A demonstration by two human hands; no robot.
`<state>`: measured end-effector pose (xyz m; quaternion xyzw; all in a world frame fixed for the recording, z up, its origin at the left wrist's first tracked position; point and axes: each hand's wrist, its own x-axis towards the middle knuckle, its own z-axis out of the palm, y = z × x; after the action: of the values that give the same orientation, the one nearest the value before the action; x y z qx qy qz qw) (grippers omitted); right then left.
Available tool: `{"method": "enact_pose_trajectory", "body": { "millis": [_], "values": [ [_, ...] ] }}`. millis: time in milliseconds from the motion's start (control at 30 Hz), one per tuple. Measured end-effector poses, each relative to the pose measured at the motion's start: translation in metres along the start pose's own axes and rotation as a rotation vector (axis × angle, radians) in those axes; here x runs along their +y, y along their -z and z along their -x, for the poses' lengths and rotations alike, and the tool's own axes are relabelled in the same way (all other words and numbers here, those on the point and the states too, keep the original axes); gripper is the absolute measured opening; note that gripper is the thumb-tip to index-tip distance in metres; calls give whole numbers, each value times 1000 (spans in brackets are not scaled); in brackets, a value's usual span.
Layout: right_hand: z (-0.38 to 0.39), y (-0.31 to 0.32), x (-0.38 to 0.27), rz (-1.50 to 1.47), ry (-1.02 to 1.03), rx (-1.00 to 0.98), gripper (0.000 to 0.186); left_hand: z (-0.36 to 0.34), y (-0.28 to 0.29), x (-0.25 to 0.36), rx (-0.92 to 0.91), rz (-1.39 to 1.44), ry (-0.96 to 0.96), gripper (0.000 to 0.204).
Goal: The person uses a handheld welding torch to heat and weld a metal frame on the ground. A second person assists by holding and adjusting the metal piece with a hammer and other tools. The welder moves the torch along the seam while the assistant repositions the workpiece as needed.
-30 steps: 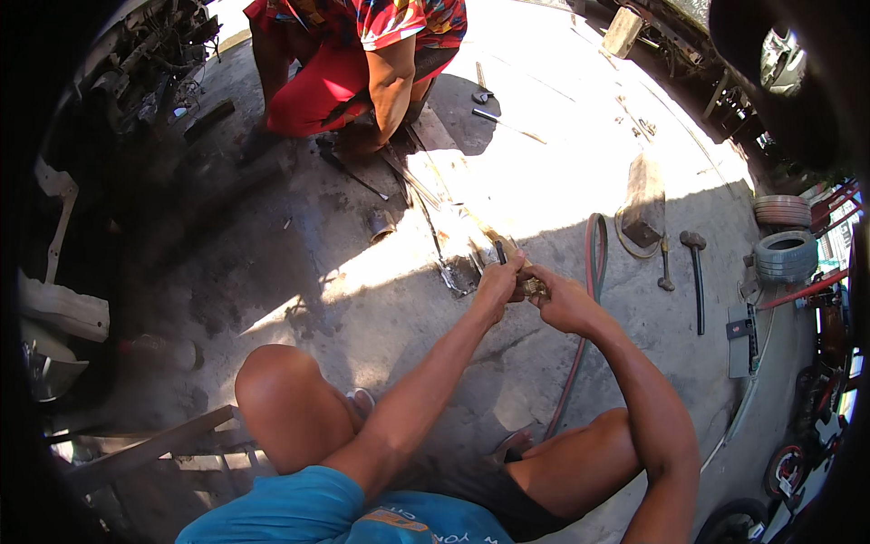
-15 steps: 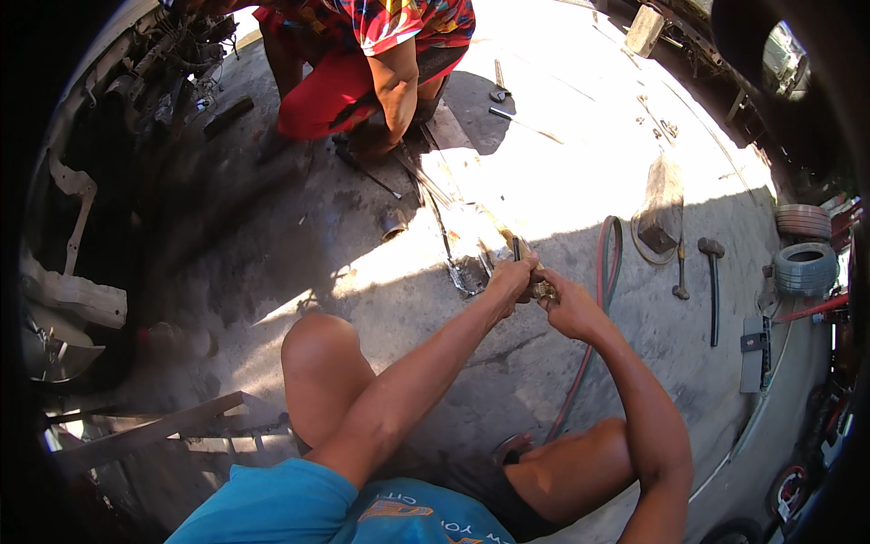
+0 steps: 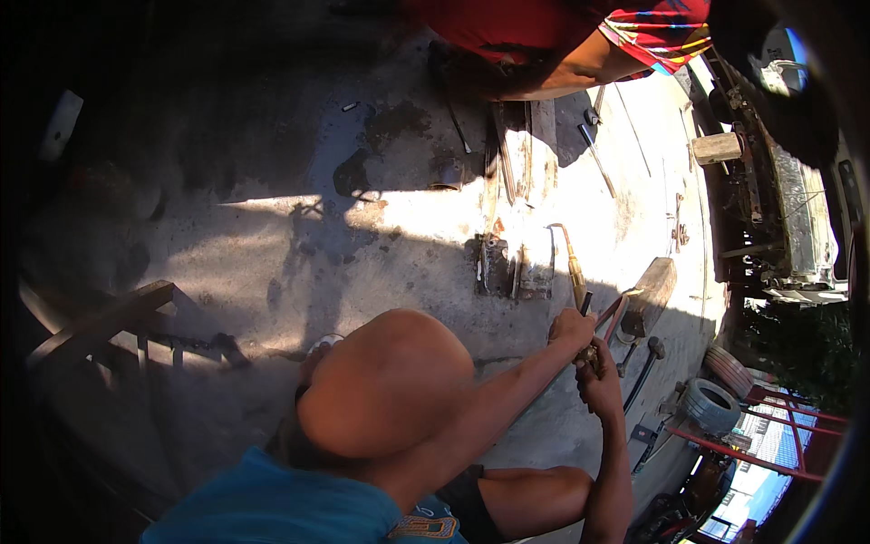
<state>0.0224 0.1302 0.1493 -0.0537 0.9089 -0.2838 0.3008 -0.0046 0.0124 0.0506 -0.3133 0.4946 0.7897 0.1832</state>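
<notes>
A brass gas torch [image 3: 575, 269] with a bent tip points away from me, over the sunlit floor. My left hand [image 3: 571, 330] is closed around its handle, where a short dark lever or rod sticks up. Just behind it, my right hand [image 3: 599, 381] has its fingers closed on the torch's brass valve end [image 3: 588, 356]. Left of the torch tip lies a long rusty metal piece [image 3: 494, 267], flat on the concrete. Another person, in red clothes and a patterned sleeve [image 3: 657, 32], bends over its far end; their hands are in deep shadow.
A wooden block [image 3: 652, 295], a sledgehammer [image 3: 645, 372] and a red hose [image 3: 616, 317] are to the right. Tyres [image 3: 710, 405] stand beyond them. A metal frame [image 3: 100, 326] is at the left. A thin rod [image 3: 596, 161] lies near the other person.
My view has swung, so the scene appears turned and my hands sit further right and lower. The torch's bent tip now shows plainly. Both hands keep their hold.
</notes>
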Motion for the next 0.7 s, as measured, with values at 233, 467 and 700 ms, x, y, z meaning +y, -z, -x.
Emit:
{"method": "enact_pose_trajectory", "body": {
  "millis": [233,467,700],
  "values": [
    [3,5,-37,40,-99,-18,43,29,16,31,-21,162,38,50],
    [-6,12,-58,82,-85,-55,43,19,9,33,21,201,6,49],
    [-4,12,-62,167,-26,-33,40,29,14,39,98,177,-25,58]
  ]
}}
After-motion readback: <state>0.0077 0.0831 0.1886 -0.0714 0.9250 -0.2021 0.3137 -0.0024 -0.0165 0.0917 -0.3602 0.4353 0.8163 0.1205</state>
